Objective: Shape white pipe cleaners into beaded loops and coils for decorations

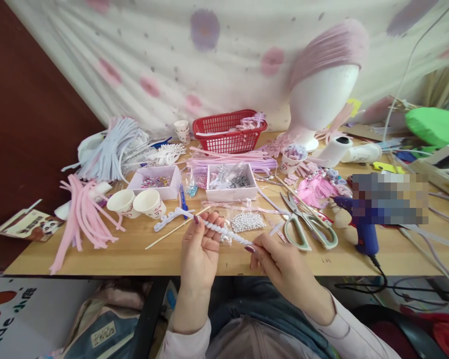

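Observation:
A white pipe cleaner wound into a tight coil (224,232) stretches between both hands over the front edge of the wooden table (134,254). My left hand (201,249) is closed around its left end, fingers curled. My right hand (280,264) pinches the right end between thumb and fingertip. Just behind the coil lies a clear bag of white pearl beads (247,222). A thin wooden stick (175,228) lies to the left of my left hand.
Green-handled scissors (309,227) and a blue glue gun (362,229) lie at the right. Two paper cups (136,202), pink pipe cleaners (84,214), two white boxes (232,182), a red basket (228,129) and a foam head with a pink cap (324,85) stand behind.

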